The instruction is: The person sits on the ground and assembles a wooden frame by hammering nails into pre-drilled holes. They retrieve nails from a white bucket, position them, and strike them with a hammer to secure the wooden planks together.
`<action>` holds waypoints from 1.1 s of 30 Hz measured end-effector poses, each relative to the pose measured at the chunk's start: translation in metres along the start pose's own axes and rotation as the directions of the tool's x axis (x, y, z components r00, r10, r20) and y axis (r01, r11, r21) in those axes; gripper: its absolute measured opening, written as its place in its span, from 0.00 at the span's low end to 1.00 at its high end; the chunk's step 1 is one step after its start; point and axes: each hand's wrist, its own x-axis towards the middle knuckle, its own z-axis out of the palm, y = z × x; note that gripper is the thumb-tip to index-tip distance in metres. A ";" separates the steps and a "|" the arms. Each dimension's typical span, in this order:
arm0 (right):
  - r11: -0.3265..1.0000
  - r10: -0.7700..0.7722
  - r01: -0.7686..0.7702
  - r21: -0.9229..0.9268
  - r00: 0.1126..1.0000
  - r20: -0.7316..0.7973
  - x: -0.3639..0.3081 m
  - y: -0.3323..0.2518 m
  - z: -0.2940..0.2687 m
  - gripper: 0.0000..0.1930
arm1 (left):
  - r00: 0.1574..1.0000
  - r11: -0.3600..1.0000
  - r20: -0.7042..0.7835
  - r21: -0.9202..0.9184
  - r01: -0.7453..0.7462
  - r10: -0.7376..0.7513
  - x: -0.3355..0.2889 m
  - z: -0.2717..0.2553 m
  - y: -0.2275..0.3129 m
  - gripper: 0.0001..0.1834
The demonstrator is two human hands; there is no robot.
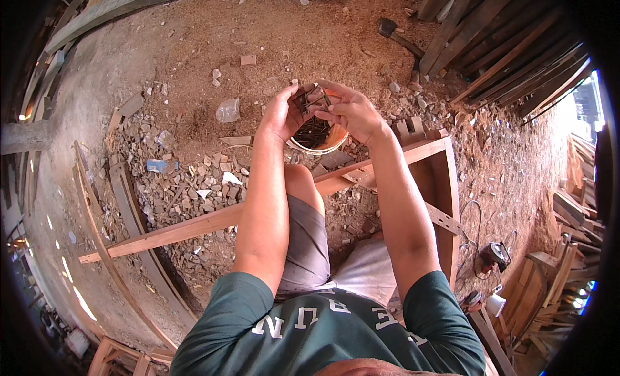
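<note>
Both hands are raised over a round bucket (pixel 317 151) with a pale rim and orange inside, holding a dark heap of what look like nails (pixel 312 134). My left hand (pixel 283 112) is cupped around a loose bunch of thin dark nails (pixel 314 99). From the other side my right hand (pixel 356 115) curls in, its thumb and fingers bent together at the same nails. The two hands' fingertips come close at the far side of the bunch. Some of the nails are hidden behind the fingers.
A long wooden beam (pixel 174 232) crosses in front of my knees, joined to an upright board (pixel 445 201) on the right. Wood scraps (pixel 216 176) litter the ground. A hammer (pixel 397 37) lies far right, near stacked planks (pixel 497 40). A corded power tool (pixel 494 254) sits at right.
</note>
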 end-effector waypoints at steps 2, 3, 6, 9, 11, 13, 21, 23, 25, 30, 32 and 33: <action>1.000 0.003 -0.004 0.026 1.000 0.020 0.001 -0.001 -0.002 0.33 | 1.000 1.000 0.006 0.014 -0.012 0.012 0.003 -0.005 0.000 0.21; 0.999 0.005 -0.006 0.039 1.000 0.029 0.001 -0.001 -0.002 0.33 | 1.000 1.000 0.009 0.020 -0.017 0.016 0.003 -0.005 0.000 0.21; 0.995 -0.015 0.014 0.099 1.000 0.011 0.001 0.000 -0.001 0.30 | 0.999 1.000 -0.025 0.010 -0.030 0.030 0.001 -0.003 0.000 0.20; 0.973 0.016 -0.014 0.229 1.000 -0.007 -0.002 -0.002 -0.005 0.27 | 1.000 1.000 -0.020 -0.023 -0.013 0.013 -0.001 0.000 0.001 0.20; 0.962 0.020 -0.016 0.273 1.000 -0.011 -0.002 0.000 -0.011 0.26 | 1.000 0.999 -0.009 -0.041 -0.014 0.014 -0.002 0.003 0.001 0.20; 0.952 0.022 -0.017 0.305 1.000 -0.014 -0.002 -0.001 -0.010 0.26 | 1.000 0.998 0.012 -0.050 -0.022 0.023 -0.002 0.001 0.001 0.21; 0.963 -0.020 0.046 0.265 0.995 -0.101 -0.002 0.006 -0.008 0.23 | 0.995 0.998 0.100 -0.069 0.001 0.006 0.000 -0.001 0.002 0.24; 0.972 -0.028 0.059 0.229 0.991 -0.133 0.000 0.007 -0.009 0.22 | 0.996 0.999 0.088 -0.048 -0.014 0.018 -0.002 0.002 0.003 0.25; 0.980 -0.053 0.082 0.182 0.986 -0.157 0.001 0.007 -0.007 0.21 | 0.997 0.999 0.076 -0.039 -0.019 0.022 -0.004 0.005 0.004 0.25; 0.991 -0.131 0.130 -0.019 0.975 -0.178 0.008 0.000 0.002 0.21 | 0.998 0.999 0.055 -0.026 -0.029 0.031 -0.007 0.004 0.005 0.24; 0.991 -0.133 0.136 0.000 0.974 -0.184 0.008 -0.004 0.005 0.20 | 0.999 1.000 0.046 0.005 -0.017 0.017 -0.008 0.003 0.006 0.23; 0.990 -0.135 0.139 0.010 0.973 -0.189 0.008 -0.005 0.005 0.20 | 0.999 1.000 0.043 0.021 -0.010 0.009 -0.009 0.005 0.007 0.22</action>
